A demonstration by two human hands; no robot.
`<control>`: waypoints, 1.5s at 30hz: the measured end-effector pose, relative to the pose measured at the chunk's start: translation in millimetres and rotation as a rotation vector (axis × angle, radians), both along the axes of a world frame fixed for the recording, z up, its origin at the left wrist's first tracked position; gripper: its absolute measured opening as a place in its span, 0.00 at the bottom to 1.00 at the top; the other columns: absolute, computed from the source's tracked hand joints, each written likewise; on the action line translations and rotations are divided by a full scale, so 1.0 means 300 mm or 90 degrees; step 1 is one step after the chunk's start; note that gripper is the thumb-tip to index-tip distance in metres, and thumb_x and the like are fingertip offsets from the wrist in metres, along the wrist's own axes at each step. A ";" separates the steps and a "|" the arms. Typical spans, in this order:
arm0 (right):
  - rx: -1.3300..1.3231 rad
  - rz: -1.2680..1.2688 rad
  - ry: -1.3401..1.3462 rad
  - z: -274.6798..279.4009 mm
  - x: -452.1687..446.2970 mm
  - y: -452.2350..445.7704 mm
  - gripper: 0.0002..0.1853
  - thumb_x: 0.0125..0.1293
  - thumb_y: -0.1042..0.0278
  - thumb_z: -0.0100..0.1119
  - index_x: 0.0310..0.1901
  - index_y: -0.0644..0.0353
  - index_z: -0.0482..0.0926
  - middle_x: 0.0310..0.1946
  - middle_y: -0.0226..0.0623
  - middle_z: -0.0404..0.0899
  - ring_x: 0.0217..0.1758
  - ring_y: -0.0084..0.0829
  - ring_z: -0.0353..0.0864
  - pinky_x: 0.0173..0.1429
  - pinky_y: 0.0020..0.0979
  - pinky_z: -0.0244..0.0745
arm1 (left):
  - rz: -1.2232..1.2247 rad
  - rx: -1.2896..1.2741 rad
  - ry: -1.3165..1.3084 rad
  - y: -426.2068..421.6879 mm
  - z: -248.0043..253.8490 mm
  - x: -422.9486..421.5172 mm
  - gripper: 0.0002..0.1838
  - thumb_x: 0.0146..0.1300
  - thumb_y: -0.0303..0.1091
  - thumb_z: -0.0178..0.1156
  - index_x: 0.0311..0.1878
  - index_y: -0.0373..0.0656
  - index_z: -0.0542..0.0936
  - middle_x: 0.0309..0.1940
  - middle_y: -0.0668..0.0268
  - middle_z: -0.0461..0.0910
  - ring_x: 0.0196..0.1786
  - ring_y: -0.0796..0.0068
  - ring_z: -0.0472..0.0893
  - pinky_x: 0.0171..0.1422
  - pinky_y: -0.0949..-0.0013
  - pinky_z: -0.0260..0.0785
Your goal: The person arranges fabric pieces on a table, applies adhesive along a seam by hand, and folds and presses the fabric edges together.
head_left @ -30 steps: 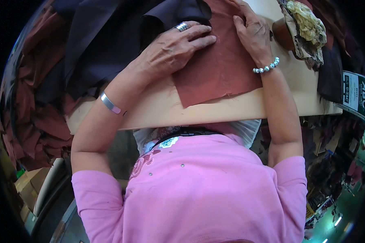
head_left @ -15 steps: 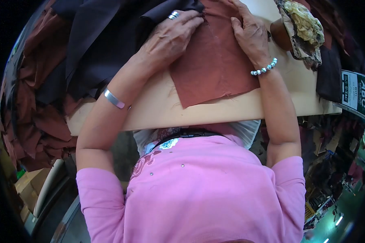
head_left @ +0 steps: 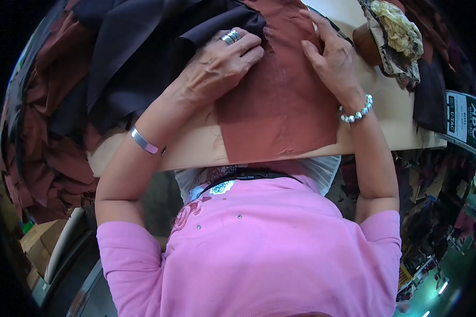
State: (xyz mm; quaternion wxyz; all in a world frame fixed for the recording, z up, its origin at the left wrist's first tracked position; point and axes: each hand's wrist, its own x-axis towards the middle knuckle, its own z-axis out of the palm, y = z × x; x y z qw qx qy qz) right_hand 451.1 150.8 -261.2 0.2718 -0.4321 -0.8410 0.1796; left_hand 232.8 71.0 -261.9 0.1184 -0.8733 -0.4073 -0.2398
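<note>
A rust-brown cloth [head_left: 288,100] lies over the pale table top [head_left: 195,142], its lower edge close to the table's front edge. My left hand [head_left: 222,63], with rings on one finger, has its fingers curled together at the border between the dark cloth [head_left: 137,53] and the brown cloth. The dark cloth spreads behind and left of that hand. My right hand [head_left: 330,61] rests at the right edge of the brown cloth, thumb and fingers apart. A dark, thin object [head_left: 330,24] shows by its fingertips; what it is I cannot make out.
Heaps of brown cloth pieces [head_left: 47,158] hang at the far left. Back right stands a brown round object [head_left: 366,45] beside a crumpled yellowish bundle [head_left: 396,31]. A green and white "ABC" package [head_left: 463,121] is at the right edge.
The brown cloth has come closer to the table's front edge. My right hand has shifted slightly down and its fingers have spread. My left hand has moved a little left and curled.
</note>
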 end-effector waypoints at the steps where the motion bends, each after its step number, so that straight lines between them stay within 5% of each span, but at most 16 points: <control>1: 0.017 -0.022 -0.002 -0.002 -0.017 0.019 0.27 0.57 0.82 0.57 0.60 0.52 0.71 0.41 0.39 0.79 0.35 0.36 0.77 0.42 0.32 0.74 | -0.015 0.014 0.006 0.002 -0.005 -0.002 0.13 0.53 0.22 0.52 0.44 0.38 0.78 0.45 0.61 0.75 0.47 0.64 0.78 0.50 0.68 0.73; 5: -0.082 -0.058 0.042 0.052 -0.080 0.030 0.29 0.55 0.81 0.54 0.62 0.59 0.66 0.49 0.51 0.78 0.49 0.48 0.79 0.54 0.38 0.73 | 0.006 -0.049 -0.055 -0.001 -0.024 0.000 0.16 0.55 0.21 0.51 0.47 0.37 0.78 0.48 0.61 0.75 0.50 0.63 0.77 0.55 0.68 0.71; 8: 0.140 0.068 0.165 0.010 -0.086 0.028 0.30 0.55 0.81 0.55 0.62 0.57 0.66 0.49 0.52 0.77 0.50 0.48 0.79 0.53 0.38 0.73 | -0.005 -0.084 -0.086 0.000 -0.028 -0.004 0.16 0.56 0.21 0.50 0.48 0.36 0.77 0.50 0.60 0.75 0.51 0.64 0.77 0.56 0.67 0.71; 11: 0.024 0.044 0.161 0.008 -0.082 0.029 0.30 0.55 0.83 0.54 0.62 0.56 0.66 0.48 0.52 0.77 0.51 0.49 0.79 0.54 0.38 0.73 | -0.007 -0.081 -0.077 -0.001 -0.022 -0.003 0.16 0.56 0.20 0.50 0.48 0.35 0.77 0.51 0.60 0.75 0.52 0.64 0.77 0.56 0.67 0.71; 16: 0.072 0.056 0.167 -0.012 -0.088 0.052 0.29 0.55 0.84 0.53 0.61 0.58 0.67 0.48 0.51 0.78 0.51 0.48 0.79 0.55 0.37 0.73 | 0.017 -0.125 -0.060 -0.005 -0.021 -0.013 0.18 0.59 0.23 0.53 0.55 0.43 0.76 0.57 0.62 0.74 0.55 0.62 0.77 0.60 0.65 0.70; 25: 0.078 0.059 0.120 -0.003 -0.083 0.042 0.26 0.55 0.83 0.54 0.59 0.60 0.69 0.46 0.50 0.79 0.50 0.47 0.79 0.54 0.36 0.73 | -0.011 -0.082 0.016 -0.007 -0.024 -0.017 0.24 0.49 0.22 0.55 0.52 0.48 0.78 0.58 0.64 0.72 0.54 0.59 0.75 0.57 0.65 0.71; 28: 0.067 0.053 0.143 -0.021 -0.076 0.046 0.26 0.55 0.83 0.55 0.58 0.60 0.69 0.46 0.49 0.79 0.48 0.47 0.80 0.54 0.35 0.73 | 0.014 -0.128 0.031 -0.019 -0.009 -0.023 0.25 0.54 0.24 0.56 0.56 0.56 0.77 0.62 0.66 0.70 0.62 0.61 0.70 0.60 0.65 0.70; 32: -0.028 0.012 0.168 0.028 -0.088 0.039 0.30 0.53 0.79 0.59 0.61 0.59 0.67 0.49 0.47 0.78 0.52 0.42 0.78 0.58 0.34 0.70 | 0.054 -0.152 -0.147 -0.005 -0.018 -0.026 0.15 0.62 0.26 0.56 0.52 0.47 0.78 0.56 0.62 0.74 0.58 0.59 0.74 0.59 0.63 0.70; 38: -0.232 0.045 0.243 0.036 -0.117 0.134 0.39 0.50 0.76 0.63 0.66 0.67 0.58 0.59 0.52 0.70 0.64 0.38 0.68 0.68 0.32 0.60 | 0.050 -0.146 -0.055 0.002 -0.018 -0.029 0.17 0.61 0.24 0.54 0.53 0.43 0.77 0.55 0.61 0.73 0.57 0.61 0.75 0.61 0.63 0.69; 45: -0.052 0.025 0.117 0.019 -0.130 0.114 0.36 0.52 0.77 0.57 0.65 0.69 0.60 0.57 0.53 0.71 0.62 0.43 0.70 0.68 0.33 0.61 | 0.004 -0.073 -0.092 0.013 -0.033 -0.022 0.18 0.56 0.20 0.50 0.50 0.38 0.77 0.51 0.61 0.75 0.54 0.64 0.77 0.57 0.68 0.71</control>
